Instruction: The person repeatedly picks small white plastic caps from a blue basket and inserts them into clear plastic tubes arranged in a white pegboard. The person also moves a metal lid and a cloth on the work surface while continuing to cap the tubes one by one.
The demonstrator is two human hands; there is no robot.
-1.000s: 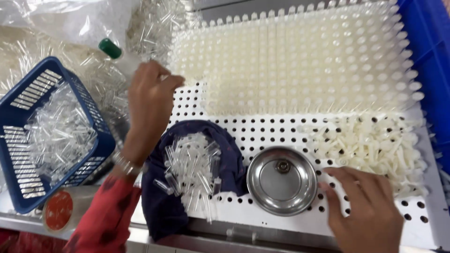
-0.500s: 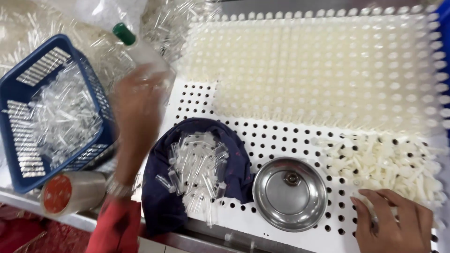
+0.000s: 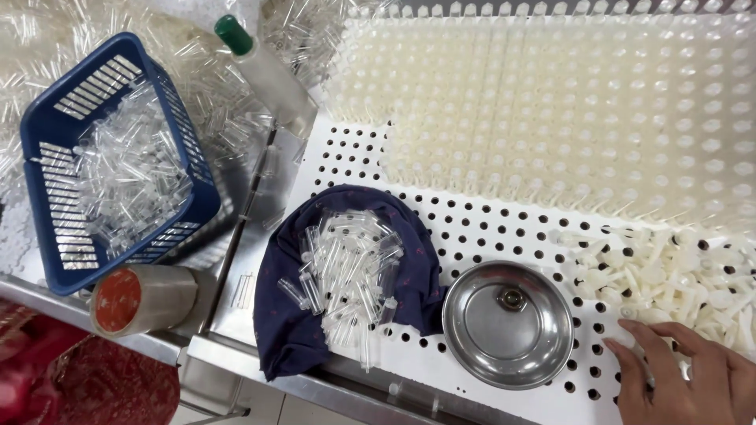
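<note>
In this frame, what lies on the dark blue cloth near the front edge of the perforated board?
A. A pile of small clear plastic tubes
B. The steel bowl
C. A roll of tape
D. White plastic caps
A: the small clear plastic tubes lie heaped on the dark blue cloth, while the steel bowl sits beside it on the perforated board and the roll of tape lies off to the left.

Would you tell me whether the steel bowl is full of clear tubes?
No, the steel bowl holds only one small round piece at its centre.

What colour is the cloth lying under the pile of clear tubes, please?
Dark navy blue cloth, seen in the head view; any faint pattern is too small to tell.
</note>
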